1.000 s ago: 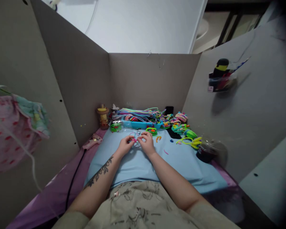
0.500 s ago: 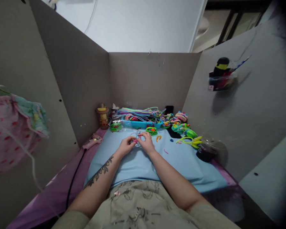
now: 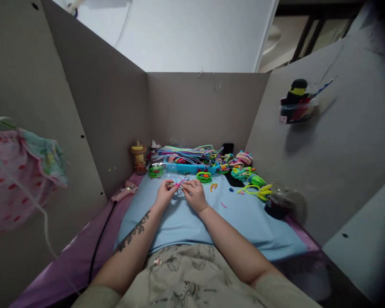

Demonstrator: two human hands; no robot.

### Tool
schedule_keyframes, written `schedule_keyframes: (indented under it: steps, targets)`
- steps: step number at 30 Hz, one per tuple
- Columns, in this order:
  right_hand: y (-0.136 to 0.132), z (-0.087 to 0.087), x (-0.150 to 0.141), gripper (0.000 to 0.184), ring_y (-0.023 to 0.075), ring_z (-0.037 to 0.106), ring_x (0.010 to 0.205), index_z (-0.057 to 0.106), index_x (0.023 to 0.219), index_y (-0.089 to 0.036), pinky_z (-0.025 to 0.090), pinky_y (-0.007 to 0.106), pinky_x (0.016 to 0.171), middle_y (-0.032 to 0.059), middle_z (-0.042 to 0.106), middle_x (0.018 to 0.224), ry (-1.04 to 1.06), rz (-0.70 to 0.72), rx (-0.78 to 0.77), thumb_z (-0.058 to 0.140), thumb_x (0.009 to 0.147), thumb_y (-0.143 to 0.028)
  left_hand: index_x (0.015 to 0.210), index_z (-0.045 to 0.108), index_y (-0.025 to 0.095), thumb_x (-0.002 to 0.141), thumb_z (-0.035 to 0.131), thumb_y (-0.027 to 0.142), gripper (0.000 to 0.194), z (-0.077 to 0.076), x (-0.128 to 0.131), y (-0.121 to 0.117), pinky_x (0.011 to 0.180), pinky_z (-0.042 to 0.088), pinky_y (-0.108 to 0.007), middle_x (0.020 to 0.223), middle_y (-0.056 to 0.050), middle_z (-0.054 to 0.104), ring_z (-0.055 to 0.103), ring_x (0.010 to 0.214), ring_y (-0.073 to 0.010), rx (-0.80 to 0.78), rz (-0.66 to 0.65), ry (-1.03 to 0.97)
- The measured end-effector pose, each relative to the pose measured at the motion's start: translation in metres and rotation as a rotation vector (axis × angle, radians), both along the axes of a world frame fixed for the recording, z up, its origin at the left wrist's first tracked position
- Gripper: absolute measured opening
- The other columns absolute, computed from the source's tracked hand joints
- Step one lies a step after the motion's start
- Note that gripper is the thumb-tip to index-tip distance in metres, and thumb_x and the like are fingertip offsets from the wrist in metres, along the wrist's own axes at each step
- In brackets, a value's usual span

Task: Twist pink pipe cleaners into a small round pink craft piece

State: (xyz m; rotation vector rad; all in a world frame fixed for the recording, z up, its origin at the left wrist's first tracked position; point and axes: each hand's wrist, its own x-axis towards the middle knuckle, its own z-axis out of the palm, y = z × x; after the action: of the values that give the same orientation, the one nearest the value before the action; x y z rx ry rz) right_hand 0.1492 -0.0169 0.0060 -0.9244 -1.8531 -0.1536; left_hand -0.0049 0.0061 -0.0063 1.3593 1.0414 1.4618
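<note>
Between my hands, just above the blue cloth (image 3: 240,226), is a small bundle of pink and light-blue pipe cleaners (image 3: 178,185). My left hand (image 3: 165,193) pinches its left side with thumb and fingers. My right hand (image 3: 194,193) pinches the right side, fingers curled. The fingertips hide part of the bundle. Right behind my right hand lies a green fuzzy piece (image 3: 204,176) with an orange middle. Orange curled scraps (image 3: 213,187) and a short pink scrap (image 3: 223,205) rest to the right of it.
At the back stands a blue tray (image 3: 192,167) heaped with pipe cleaners. Colourful fuzzy pieces (image 3: 242,160) and a dark cup (image 3: 277,205) are at the right. A pink glue gun (image 3: 125,192) with a black cord lies left. Grey panels (image 3: 208,111) enclose the table.
Both hands have shifted slightly left and a little apart. More of the pink and blue bundle shows between the fingertips now.
</note>
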Motion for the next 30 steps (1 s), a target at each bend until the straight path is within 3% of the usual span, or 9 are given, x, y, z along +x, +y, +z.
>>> schedule_keyframes:
  steps: [12,20,30]
  targets:
    - [-0.001,0.0,-0.003,0.025,0.0238,0.044,0.097,0.066,0.105,-0.028,0.037,0.041,0.085,0.0025,0.066,0.105,-0.094,-0.051,-0.024,0.056,0.083,-0.022,0.091,0.046,0.016,0.064,0.069,0.042,0.044,0.003,0.001,-0.003,0.053,0.035,-0.019,0.06,0.006,0.049,0.048,0.053,-0.007,0.031,-0.048,0.0]
    - [0.001,-0.002,-0.002,0.019,0.0233,0.046,0.094,0.07,0.094,-0.027,0.037,0.041,0.085,0.0029,0.068,0.097,-0.044,-0.061,-0.04,0.055,0.083,-0.022,0.089,0.049,0.016,0.069,0.066,0.036,0.033,0.002,0.003,-0.005,0.064,0.043,-0.022,0.075,0.0,0.055,0.054,0.069,-0.0108,0.151,-0.062,0.135]
    - [0.017,-0.013,0.003,0.011,0.0192,0.052,0.084,0.07,0.079,-0.024,0.041,0.035,0.081,0.0023,0.069,0.08,0.072,0.006,-0.132,0.06,0.079,-0.019,0.089,0.053,0.018,0.073,0.06,0.029,0.022,0.004,0.003,-0.011,0.068,0.043,-0.024,0.086,-0.003,0.059,0.057,0.077,-0.0139,0.27,-0.052,0.337]
